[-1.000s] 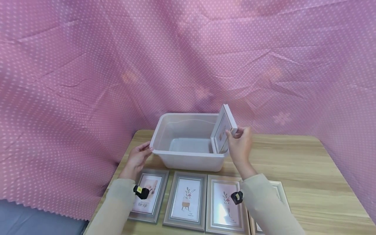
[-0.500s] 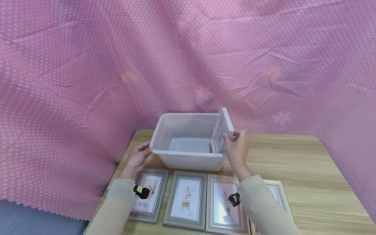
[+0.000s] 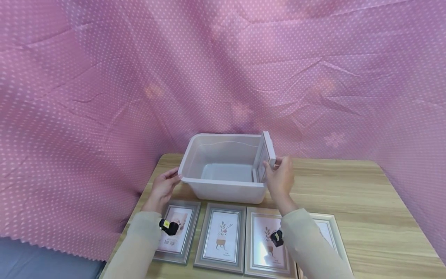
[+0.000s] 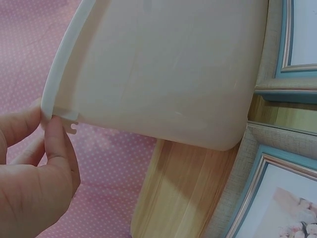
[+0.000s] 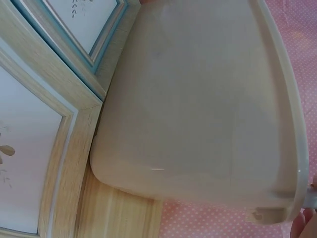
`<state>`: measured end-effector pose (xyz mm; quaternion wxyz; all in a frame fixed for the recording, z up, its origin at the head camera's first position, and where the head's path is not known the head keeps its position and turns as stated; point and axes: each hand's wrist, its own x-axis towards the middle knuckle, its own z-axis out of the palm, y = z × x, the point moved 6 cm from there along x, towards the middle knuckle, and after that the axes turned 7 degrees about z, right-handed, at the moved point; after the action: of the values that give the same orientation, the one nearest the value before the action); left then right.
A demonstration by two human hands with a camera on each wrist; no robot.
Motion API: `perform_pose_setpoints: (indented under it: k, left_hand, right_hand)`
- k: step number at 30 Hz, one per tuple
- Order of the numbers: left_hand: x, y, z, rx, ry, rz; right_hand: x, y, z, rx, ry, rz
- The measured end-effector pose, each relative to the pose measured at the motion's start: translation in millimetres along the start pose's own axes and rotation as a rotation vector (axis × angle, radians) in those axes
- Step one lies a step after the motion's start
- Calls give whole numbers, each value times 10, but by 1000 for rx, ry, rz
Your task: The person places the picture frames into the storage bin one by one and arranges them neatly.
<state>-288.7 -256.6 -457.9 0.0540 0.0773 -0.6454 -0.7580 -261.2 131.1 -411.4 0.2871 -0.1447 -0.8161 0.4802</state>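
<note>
Here we go: L hand (image 3: 164, 187) has its grip on the rim of the white plastic tub (image 3: 224, 192) at abt 9 o'clock, thumb + fingers pinching. Across at 3, R hand (image 3: 280, 176) grips a white picture frame (image 3: 268, 149), on edge, partly inside the tub, top corner above the rim; can't tell if it touches bottom or if another's hidden behind. Looks early to me: 1 frame pt-way in, not yet released. At least 4 remain flat on the desk (image 3: 352, 190): bouquet frame (image 3: 182, 236) at 7, potted-plant frame (image 3: 220, 238) at 6, gold-toned frame (image 3: 261, 244) at 5, pale frame (image 3: 331, 234) at 4, pt-covered by R sleeve (image 3: 306, 242).
</note>
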Motion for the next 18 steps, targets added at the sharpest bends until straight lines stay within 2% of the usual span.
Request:
perform_pose_setpoints:
  k: [12,18]
  left_hand:
    - [2,-8,19,11,16,7]
    - [4,-5,15,0,24,20]
  right_hand:
    - [-29,134,51,-90,-49,100]
    - [-46,150,56,-99,-50,102]
